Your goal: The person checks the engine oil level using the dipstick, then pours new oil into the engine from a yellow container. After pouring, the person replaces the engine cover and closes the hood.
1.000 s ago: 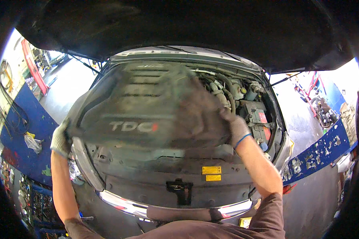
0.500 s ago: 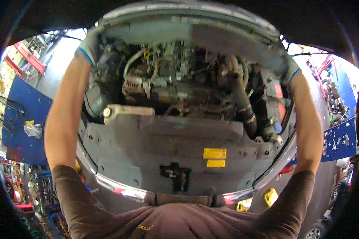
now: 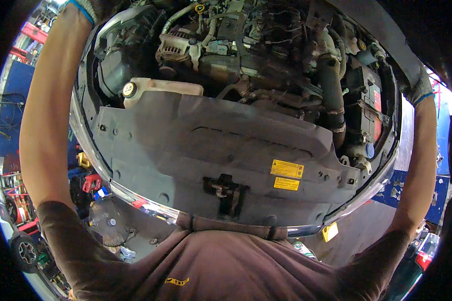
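Observation:
My gloved left hand (image 3: 87, 9) is at the upper left, cut by the top of the view. It holds one end of a long dark grey panel, and its fingers are mostly hidden. The panel (image 3: 394, 52) arches over the engine bay, and its middle lies above the view. My gloved right hand (image 3: 418, 90) is closed on its other end at the right side. Below it lie the engine (image 3: 236, 50), a thick black hose (image 3: 330, 83) and a battery (image 3: 369, 98).
A grey front cover (image 3: 226, 145) with yellow labels (image 3: 287, 169) spans the car's front, against my body. A pale reservoir with a black cap (image 3: 160, 89) stands at left. A fan (image 3: 109, 220) is on the floor at lower left; a blue board (image 3: 15, 125) stands at far left.
Both my hands have moved apart and outward with the panel, the left one up. The panel's middle has gone out of view at the top. The engine bay shows nearer and sharper.

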